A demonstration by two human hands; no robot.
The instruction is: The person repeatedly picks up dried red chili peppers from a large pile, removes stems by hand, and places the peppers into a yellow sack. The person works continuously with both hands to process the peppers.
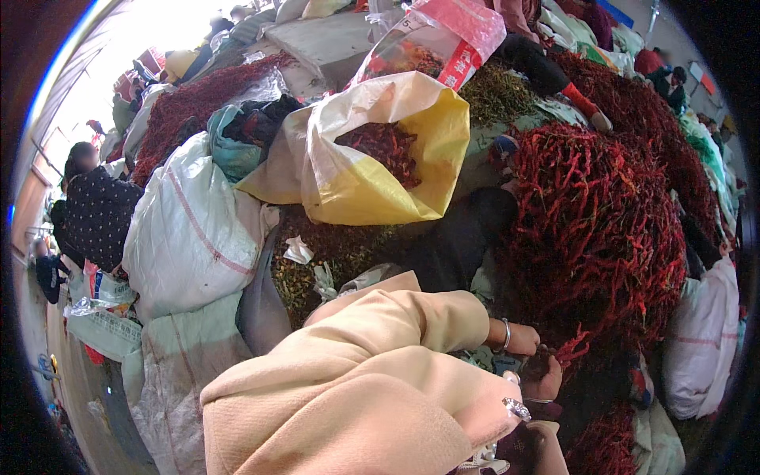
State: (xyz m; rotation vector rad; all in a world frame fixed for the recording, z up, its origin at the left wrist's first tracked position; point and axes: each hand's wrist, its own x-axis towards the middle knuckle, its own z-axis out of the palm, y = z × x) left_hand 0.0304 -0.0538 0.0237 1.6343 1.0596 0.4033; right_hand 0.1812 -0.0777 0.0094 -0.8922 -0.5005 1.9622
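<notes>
A large heap of dried red chili peppers (pixel 594 237) lies before me at the right of the view. At its lower edge, my left hand (pixel 522 339) wears a silver bangle and has its fingers curled in. Just below it, my right hand (pixel 547 379) grips a small bunch of red chilies (pixel 573 350), whose tips stick out past the thumb. The two hands are close together; what the left fingers may pinch is hidden. A peach coat sleeve (pixel 457 320) covers my left arm.
A yellow-and-white woven sack (pixel 439 190) stands open with chilies inside. A full white sack (pixel 190 231) stands left, near a person in dark patterned clothing (pixel 101 208). Stems and scraps (pixel 309 291) cover the floor beside a dark-clothed leg (pixel 457 243). Another white sack (pixel 700 350) stands right.
</notes>
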